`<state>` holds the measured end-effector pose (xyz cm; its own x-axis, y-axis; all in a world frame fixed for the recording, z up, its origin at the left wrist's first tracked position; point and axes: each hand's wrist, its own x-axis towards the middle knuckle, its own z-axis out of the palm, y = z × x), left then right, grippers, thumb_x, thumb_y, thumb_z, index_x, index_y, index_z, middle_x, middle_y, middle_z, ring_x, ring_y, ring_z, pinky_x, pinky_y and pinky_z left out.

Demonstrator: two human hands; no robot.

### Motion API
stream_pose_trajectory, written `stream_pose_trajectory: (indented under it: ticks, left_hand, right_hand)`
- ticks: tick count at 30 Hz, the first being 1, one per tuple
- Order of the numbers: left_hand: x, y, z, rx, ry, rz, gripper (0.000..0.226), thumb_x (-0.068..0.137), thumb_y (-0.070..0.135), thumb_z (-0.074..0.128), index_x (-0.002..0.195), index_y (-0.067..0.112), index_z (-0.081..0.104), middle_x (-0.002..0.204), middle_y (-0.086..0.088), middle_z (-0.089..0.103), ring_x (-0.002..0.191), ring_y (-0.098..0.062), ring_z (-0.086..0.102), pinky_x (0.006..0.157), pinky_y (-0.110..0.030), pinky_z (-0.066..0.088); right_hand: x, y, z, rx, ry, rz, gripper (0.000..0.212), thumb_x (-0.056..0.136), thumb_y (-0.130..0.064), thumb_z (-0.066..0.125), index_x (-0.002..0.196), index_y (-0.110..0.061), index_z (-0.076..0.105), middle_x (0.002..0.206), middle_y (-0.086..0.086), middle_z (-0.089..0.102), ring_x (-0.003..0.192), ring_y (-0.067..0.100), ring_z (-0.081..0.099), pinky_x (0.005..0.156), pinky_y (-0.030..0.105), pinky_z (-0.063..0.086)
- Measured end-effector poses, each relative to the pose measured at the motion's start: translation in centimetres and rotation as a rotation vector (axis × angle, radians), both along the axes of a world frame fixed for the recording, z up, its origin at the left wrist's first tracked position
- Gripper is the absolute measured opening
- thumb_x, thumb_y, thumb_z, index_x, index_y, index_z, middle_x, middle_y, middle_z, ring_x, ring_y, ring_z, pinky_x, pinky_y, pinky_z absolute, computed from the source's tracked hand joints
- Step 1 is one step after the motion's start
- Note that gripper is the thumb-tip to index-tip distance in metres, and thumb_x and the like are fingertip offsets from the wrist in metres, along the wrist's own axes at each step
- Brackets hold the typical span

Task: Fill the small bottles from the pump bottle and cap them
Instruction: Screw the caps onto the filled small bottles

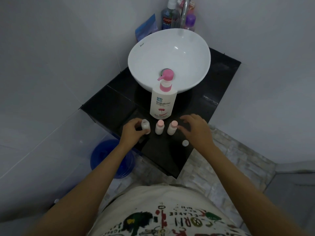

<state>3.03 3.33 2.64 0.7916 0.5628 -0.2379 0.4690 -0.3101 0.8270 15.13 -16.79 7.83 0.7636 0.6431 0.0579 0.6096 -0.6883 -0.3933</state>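
From the head view, the left hand (132, 132) had its grip clamped round the uncapped small bottle (145, 127), while the right hand (196, 129) hovered with fingers spread apart, its fingertips just beside the right capped bottle (172, 127); the middle capped bottle (159, 127) stood between the two hands and the pump bottle (162, 101) just beyond them. A loose white cap (185, 143) lay on the glossy black worktop (110, 103) near the right wrist, and the held bottle's lower part was hidden by fingers. The bottles were round, pale plastic with pink caps, behind them a smooth white basin (168, 60).
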Motion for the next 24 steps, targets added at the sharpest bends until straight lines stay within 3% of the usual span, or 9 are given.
stream_pose_trajectory:
  ticks: [3,6,11,15,19,22,24]
  left_hand:
    - [-1.2,-0.2,0.8,-0.060,-0.039,0.057,0.038,0.079,0.011,0.072,0.114,0.016,0.059,0.119,-0.005,0.062,0.113,-0.017,0.056,0.100,-0.037,0.046]
    - [-2.5,-0.6,2.3,-0.149,-0.123,0.085,0.038,0.081,0.010,0.069,0.117,0.015,0.059,0.118,-0.004,0.063,0.110,-0.016,0.059,0.099,-0.037,0.048]
    - [-4.4,-1.9,4.9,-0.343,-0.204,0.146,0.042,0.086,0.008,0.063,0.127,0.012,0.054,0.116,-0.001,0.062,0.106,-0.009,0.060,0.084,-0.019,0.050]
    - [-5.1,-2.8,6.5,-0.440,-0.266,0.146,0.038,0.087,0.008,0.060,0.124,0.016,0.055,0.112,0.006,0.063,0.102,-0.005,0.061,0.072,-0.011,0.052]
    - [-5.3,-3.1,7.9,-0.460,-0.325,0.137,0.032,0.085,0.010,0.062,0.117,0.015,0.058,0.112,0.001,0.065,0.101,-0.007,0.063,0.079,-0.020,0.053]
    - [-5.2,-3.6,9.0,-0.466,-0.333,0.073,0.027,0.087,0.011,0.060,0.111,0.022,0.061,0.105,0.012,0.065,0.092,0.006,0.062,0.076,-0.014,0.052]
    - [-5.1,-4.0,9.7,-0.476,-0.334,0.009,0.027,0.087,0.013,0.059,0.111,0.025,0.062,0.106,0.013,0.066,0.094,0.006,0.062,0.078,-0.012,0.051]
  right_hand:
    - [0.2,-1.9,-1.8,-0.226,0.136,-0.098,0.045,0.084,-0.044,0.063,0.120,-0.017,0.057,0.113,0.005,0.059,0.102,0.021,0.058,0.083,0.034,0.051]
    - [-0.3,-2.5,-3.2,-0.456,0.249,-0.083,0.047,0.084,-0.047,0.061,0.119,-0.016,0.053,0.114,0.007,0.057,0.099,0.022,0.058,0.079,0.033,0.052]
    - [-0.8,-2.3,-5.3,-0.449,0.361,-0.065,0.036,0.089,-0.034,0.059,0.117,-0.013,0.053,0.115,0.011,0.057,0.101,0.025,0.058,0.082,0.034,0.049]
    - [-0.8,-1.9,-5.4,-0.404,0.395,-0.086,0.017,0.092,-0.027,0.053,0.103,-0.015,0.057,0.106,0.009,0.059,0.088,0.019,0.056,0.077,0.034,0.051]
    - [-1.8,-1.7,-2.1,-0.091,0.574,-0.126,0.009,0.090,-0.028,0.058,0.096,-0.022,0.061,0.093,0.004,0.065,0.079,0.015,0.062,0.074,0.031,0.054]
    - [-3.1,-1.1,3.0,0.272,0.762,-0.119,0.015,0.087,-0.021,0.063,0.102,-0.018,0.065,0.086,0.007,0.070,0.065,0.011,0.064,0.059,0.019,0.049]
    - [-3.5,-0.8,6.3,0.473,0.833,-0.092,0.019,0.087,-0.014,0.063,0.105,-0.011,0.065,0.086,0.011,0.072,0.063,0.012,0.063,0.055,0.019,0.046]
